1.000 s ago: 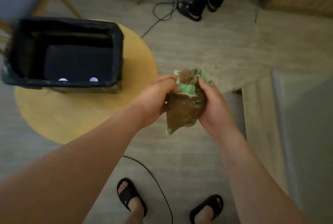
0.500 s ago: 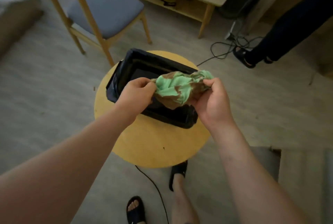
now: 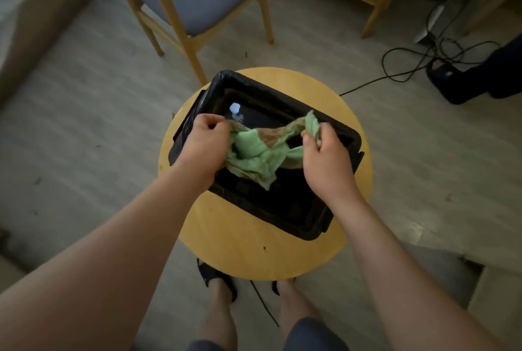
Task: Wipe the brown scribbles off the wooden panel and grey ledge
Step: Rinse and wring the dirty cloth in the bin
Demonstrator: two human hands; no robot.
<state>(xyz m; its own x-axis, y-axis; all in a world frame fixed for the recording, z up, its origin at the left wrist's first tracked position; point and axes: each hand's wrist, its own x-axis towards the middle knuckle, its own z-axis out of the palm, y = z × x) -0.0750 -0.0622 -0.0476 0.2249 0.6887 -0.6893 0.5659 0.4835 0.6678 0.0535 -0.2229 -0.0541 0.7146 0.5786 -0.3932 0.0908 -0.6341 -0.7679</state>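
Left hand [image 3: 204, 147] and right hand [image 3: 324, 158] pinch stained green cloth [image 3: 254, 153] stretched over black bin [image 3: 347, 136].

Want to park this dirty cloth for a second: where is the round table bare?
Widest bare table is the crescent between the bin and the rim by your feet. The far half is crowded: the bin takes most of it, with the left hand, right hand and cloth above.
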